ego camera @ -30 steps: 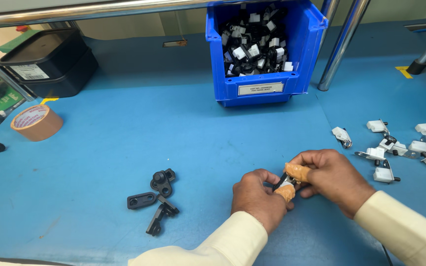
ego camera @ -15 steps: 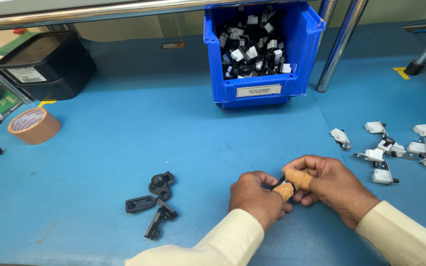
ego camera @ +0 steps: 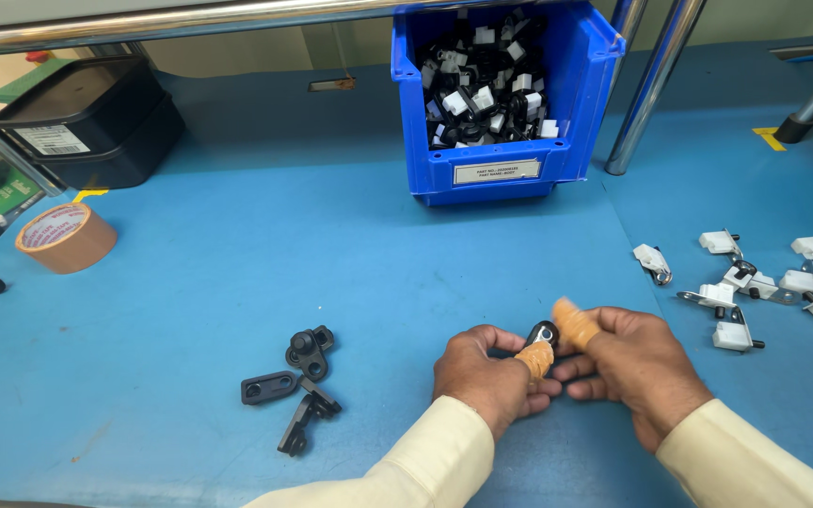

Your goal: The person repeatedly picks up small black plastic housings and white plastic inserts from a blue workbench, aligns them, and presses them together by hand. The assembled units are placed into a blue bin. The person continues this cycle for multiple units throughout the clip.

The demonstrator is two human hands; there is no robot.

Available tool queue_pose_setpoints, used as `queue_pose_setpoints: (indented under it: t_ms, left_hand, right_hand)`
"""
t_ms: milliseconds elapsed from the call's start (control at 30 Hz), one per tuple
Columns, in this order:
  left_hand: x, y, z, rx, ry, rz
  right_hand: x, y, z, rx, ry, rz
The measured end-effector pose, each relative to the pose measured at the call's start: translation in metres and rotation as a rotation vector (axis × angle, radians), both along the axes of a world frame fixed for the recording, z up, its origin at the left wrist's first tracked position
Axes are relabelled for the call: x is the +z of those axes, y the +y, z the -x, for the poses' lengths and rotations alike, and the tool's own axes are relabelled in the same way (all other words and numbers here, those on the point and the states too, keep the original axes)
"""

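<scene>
Tape roll is seen at the bench's left edge, loose black brackets left of centre. Small black part is pinched between left hand and right hand, near the front edge. White clips are scattered right.

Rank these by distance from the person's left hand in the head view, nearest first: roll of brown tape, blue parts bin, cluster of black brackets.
From the left hand:
1. Cluster of black brackets, just to its left on the table.
2. Blue parts bin, ahead, slightly right.
3. Roll of brown tape, far left.
</scene>
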State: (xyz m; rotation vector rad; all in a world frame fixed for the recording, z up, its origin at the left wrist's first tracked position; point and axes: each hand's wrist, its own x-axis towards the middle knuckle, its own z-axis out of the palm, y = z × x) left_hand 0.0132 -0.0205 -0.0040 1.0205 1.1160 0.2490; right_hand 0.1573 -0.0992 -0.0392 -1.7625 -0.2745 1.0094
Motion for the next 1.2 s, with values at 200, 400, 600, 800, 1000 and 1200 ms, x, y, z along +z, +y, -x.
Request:
queue_pose_setpoints:
  t_ms: [200,400,600,800,1000,1200]
  left_hand:
    - [0.0,-0.006,-0.002,-0.003,0.1,-0.144]
    - [0.0,-0.006,0.003,0.007,0.031,-0.072]
    - [-0.005,-0.005,0.004,-0.059,0.052,-0.146]
    - [-0.004,-0.013,0.0,-0.078,0.162,-0.336]
    - [-0.003,-0.008,0.002,0.003,0.054,-0.113]
    - [-0.001,-0.006,0.004,0.017,0.01,-0.089]
  right_hand:
    - [-0.007,0.011,0.015,-0.084,-0.102,-0.029]
    - [-0.001,0.003,0.012,-0.04,-0.02,-0.014]
    - [0.002,0.008,0.011,-0.008,-0.067,0.045]
    - [-0.011,0.016,0.022,-0.284,-0.065,-0.045]
    - [0.007,0.001,0.013,-0.159,0.093,-0.001]
    - [-0.001,0.004,0.027,-0.083,-0.056,-0.025]
